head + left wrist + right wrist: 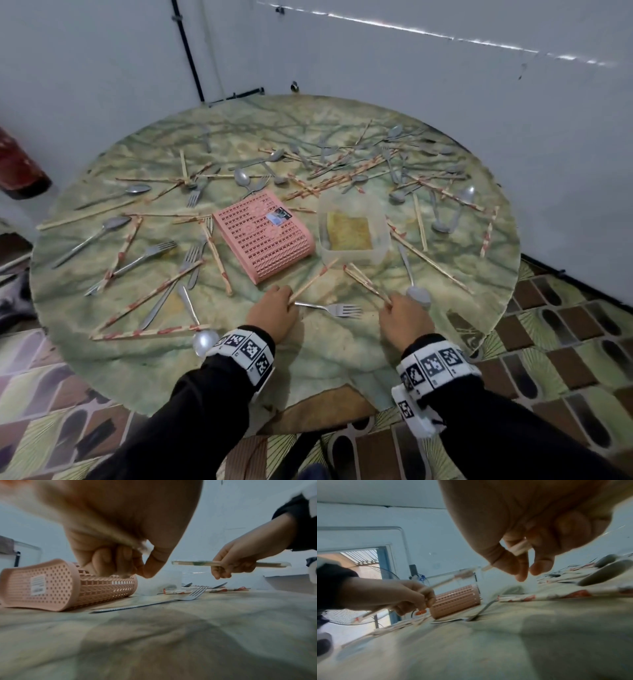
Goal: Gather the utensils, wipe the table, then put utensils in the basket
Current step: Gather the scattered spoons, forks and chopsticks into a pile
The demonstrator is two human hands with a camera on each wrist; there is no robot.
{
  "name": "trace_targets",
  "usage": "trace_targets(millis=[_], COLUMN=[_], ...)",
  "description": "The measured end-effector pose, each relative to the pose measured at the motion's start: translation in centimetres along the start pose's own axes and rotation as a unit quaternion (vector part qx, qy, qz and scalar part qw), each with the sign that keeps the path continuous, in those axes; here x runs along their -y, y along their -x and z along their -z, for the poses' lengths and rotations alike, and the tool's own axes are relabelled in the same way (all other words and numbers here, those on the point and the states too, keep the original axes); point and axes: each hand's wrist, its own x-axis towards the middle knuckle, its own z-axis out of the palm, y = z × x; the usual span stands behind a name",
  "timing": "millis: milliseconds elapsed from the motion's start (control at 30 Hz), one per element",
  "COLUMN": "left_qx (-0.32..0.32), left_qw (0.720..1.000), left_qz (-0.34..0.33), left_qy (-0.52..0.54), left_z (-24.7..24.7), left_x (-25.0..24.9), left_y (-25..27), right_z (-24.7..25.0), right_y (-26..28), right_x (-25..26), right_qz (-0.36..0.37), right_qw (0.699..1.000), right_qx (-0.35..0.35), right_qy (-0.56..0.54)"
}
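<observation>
Wrapped chopsticks, forks and spoons lie scattered over the round marbled table (325,359). A pink perforated basket (263,236) lies on its side at the centre. My left hand (274,313) grips one wrapped chopstick pair (313,281) near the front edge; the same hand (120,555) shows with curled fingers in the left wrist view. My right hand (406,317) holds another wrapped chopstick pair (366,284), pinched between thumb and fingers (518,561). A fork (332,308) lies on the table between both hands.
A clear plastic tub (352,233) with a yellow cloth inside stands right of the basket. A spoon (416,291) lies by my right hand, another spoon (203,339) by my left wrist. White walls close in behind; patterned floor surrounds the table.
</observation>
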Motion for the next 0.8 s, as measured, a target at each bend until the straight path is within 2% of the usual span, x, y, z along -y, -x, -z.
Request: trace_targets(millis=[100,167,300,433,633,733,800], left_qx=[0.003,0.029,0.083,0.096,0.122,0.139,0.155], left_qw=[0.999,0.998,0.993,0.986,0.972,0.970,0.972], left_qz=[-0.023,-0.032,-0.048,-0.062,-0.055,-0.038,-0.021], left_qy=[-0.022,-0.044,-0.071,-0.123,-0.193,-0.195,-0.175], left_z=[-0.5,-1.2,-2.2,-1.8,-1.8,-1.8,-1.9], left_x=[-0.2,-0.1,0.3,0.0,-0.7,-1.0,-1.1], left_y=[-1.8,-2.3,-3.1,-3.6,-4.3,-4.2,-4.1], right_z=[0.2,0.0,-0.1,0.2,0.6,2.5,4.5], right_y=[-1.2,-1.7,-2.2,-2.1,-3.0,-3.7,-4.6], right_x=[-0.2,-0.3,-0.3,-0.5,-1.2,-2.8,-4.2], right_qz=[-0.015,-0.005,0.028,0.005,0.031,0.075,0.101], right_qw=[1.000,0.999,0.993,0.994,0.989,0.987,0.987], right_qx=[-0.005,-0.008,0.031,0.037,0.140,0.143,0.120], right_qy=[0.019,0.054,0.113,0.100,0.045,0.014,0.011])
